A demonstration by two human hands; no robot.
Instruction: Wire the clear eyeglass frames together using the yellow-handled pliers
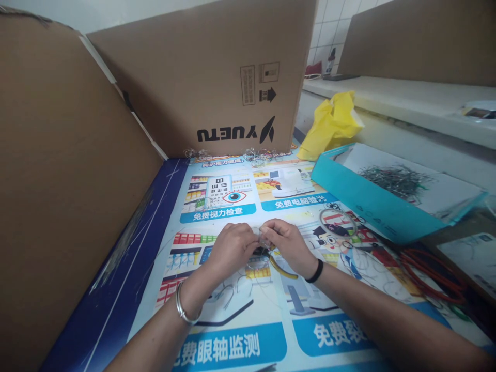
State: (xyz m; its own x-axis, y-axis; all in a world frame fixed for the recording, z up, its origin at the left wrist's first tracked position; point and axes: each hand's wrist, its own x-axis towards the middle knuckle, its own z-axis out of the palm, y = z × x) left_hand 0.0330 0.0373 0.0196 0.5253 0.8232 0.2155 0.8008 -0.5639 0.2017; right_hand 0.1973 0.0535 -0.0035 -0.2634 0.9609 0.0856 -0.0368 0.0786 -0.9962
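My left hand point(234, 245) and my right hand point(289, 243) meet over the middle of the printed sheet, fingers closed and pinching. Between the fingertips is fine thin wire point(264, 239), partly hidden and blurred. Just below lies a pair of pliers with a yellow handle point(284, 268), its head dark and partly covered by my hands. Loose loops of thin wire point(258, 262) surround it on the sheet. A silver bangle circles my left wrist, and a black band my right.
Tall cardboard panels point(201, 77) stand at the left and back. At right, a turquoise box point(380, 206) holds a heap of short wires point(399, 181). A yellow bag point(331, 126) stands behind it. Red cable coils point(432, 274) and a grey wire coil point(337, 222) lie nearby.
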